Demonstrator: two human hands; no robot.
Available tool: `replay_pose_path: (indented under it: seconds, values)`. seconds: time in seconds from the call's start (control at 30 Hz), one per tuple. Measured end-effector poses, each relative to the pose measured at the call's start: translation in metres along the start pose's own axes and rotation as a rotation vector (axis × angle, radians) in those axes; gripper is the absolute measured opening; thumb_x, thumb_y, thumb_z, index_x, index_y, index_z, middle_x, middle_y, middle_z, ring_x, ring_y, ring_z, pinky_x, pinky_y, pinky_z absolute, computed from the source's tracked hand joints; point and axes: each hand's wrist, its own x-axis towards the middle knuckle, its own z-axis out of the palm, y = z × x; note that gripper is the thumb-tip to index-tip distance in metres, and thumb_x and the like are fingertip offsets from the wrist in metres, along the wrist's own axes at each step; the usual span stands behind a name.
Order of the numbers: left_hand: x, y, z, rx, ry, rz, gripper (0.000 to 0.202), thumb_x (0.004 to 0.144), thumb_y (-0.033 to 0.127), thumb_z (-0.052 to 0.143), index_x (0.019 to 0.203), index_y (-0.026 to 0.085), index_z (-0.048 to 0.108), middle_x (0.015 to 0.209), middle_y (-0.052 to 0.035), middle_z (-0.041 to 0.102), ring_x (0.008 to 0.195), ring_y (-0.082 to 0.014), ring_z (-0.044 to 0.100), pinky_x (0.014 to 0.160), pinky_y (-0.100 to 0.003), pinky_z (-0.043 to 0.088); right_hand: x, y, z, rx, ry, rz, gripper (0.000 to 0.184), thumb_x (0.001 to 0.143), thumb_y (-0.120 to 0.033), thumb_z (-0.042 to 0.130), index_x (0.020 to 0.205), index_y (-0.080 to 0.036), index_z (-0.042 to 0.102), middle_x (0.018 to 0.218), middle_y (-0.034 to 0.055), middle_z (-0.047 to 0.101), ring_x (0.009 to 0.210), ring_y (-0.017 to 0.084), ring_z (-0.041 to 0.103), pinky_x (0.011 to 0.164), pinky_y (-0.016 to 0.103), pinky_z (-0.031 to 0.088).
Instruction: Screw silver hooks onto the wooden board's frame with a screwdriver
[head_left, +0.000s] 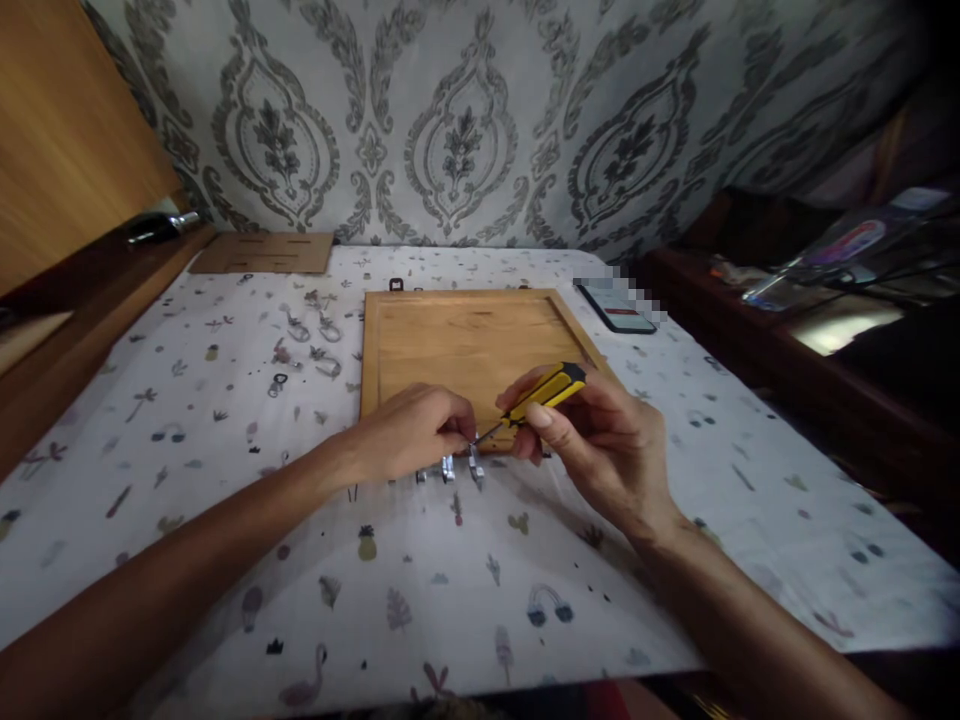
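A wooden board (465, 340) with a raised frame lies flat on the patterned tablecloth. Several small shiny metal hooks (477, 470) line its near edge. My right hand (600, 440) grips a yellow and black screwdriver (541, 396), whose tip points down and left at the rightmost of these hooks. Close by that tip, my left hand (412, 430) rests over the near edge with thumb and fingers pinched together. Whatever the pinch holds is too small or hidden to make out.
Several loose metal rings or clasps (327, 362) lie on the tablecloth (405, 620) to the left. A flat piece of cardboard (262, 252) sits at the back left, and a phone (616, 308) at the back right. Beyond the table's right side is a clear plastic package (847, 245).
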Motion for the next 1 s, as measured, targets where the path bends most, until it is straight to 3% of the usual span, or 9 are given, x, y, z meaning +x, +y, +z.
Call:
replay_pose_path:
  seconds: [0.1, 0.27, 0.7, 0.83, 1.0]
  values:
    - [0.002, 0.001, -0.001, -0.018, -0.019, -0.028, 0.014, 0.083, 0.006, 0.066, 0.084, 0.015, 0.076, 0.074, 0.0007, 0.071, 0.069, -0.0141, 0.062, 0.064, -0.025, 0.041, 0.001, -0.001, 0.0, 0.0, -0.001, 0.01, 0.039, 0.087, -0.06, 0.079, 0.089, -0.022, 0.07, 0.081, 0.0027, 0.077, 0.047, 0.011, 0.064, 0.044, 0.025, 0.056]
    - [0.005, 0.003, -0.003, -0.023, -0.041, -0.05, 0.014, 0.081, 0.006, 0.066, 0.081, 0.015, 0.076, 0.074, 0.0004, 0.071, 0.072, -0.0159, 0.064, 0.067, -0.026, 0.043, 0.001, 0.0, -0.001, -0.008, -0.021, -0.018, 0.035, 0.091, -0.057, 0.076, 0.092, -0.023, 0.071, 0.061, -0.0019, 0.069, 0.047, 0.014, 0.064, 0.045, 0.026, 0.056]
    - [0.005, 0.0, 0.0, -0.041, 0.004, -0.075, 0.006, 0.082, 0.011, 0.069, 0.08, 0.016, 0.071, 0.073, 0.0011, 0.069, 0.069, -0.0152, 0.061, 0.064, -0.026, 0.041, 0.0, 0.0, -0.002, -0.011, -0.033, 0.016, 0.034, 0.09, -0.055, 0.078, 0.095, -0.023, 0.072, 0.063, -0.001, 0.069, 0.05, 0.015, 0.066, 0.047, 0.026, 0.057]
    - [0.004, -0.005, 0.001, -0.066, 0.022, -0.052, 0.007, 0.08, 0.013, 0.068, 0.075, 0.017, 0.066, 0.072, 0.0019, 0.065, 0.068, -0.0146, 0.058, 0.061, -0.025, 0.039, 0.001, -0.002, -0.001, -0.02, -0.035, 0.021, 0.039, 0.089, -0.06, 0.077, 0.094, -0.022, 0.072, 0.066, 0.0002, 0.071, 0.049, 0.015, 0.066, 0.046, 0.027, 0.057]
    - [0.004, -0.012, 0.003, -0.139, 0.022, -0.013, 0.008, 0.083, 0.021, 0.068, 0.075, 0.017, 0.066, 0.071, 0.0021, 0.063, 0.066, -0.0133, 0.056, 0.059, -0.023, 0.037, 0.001, -0.003, -0.001, -0.015, -0.028, 0.016, 0.034, 0.089, -0.055, 0.08, 0.092, -0.022, 0.072, 0.06, -0.0014, 0.068, 0.048, 0.015, 0.066, 0.046, 0.027, 0.057]
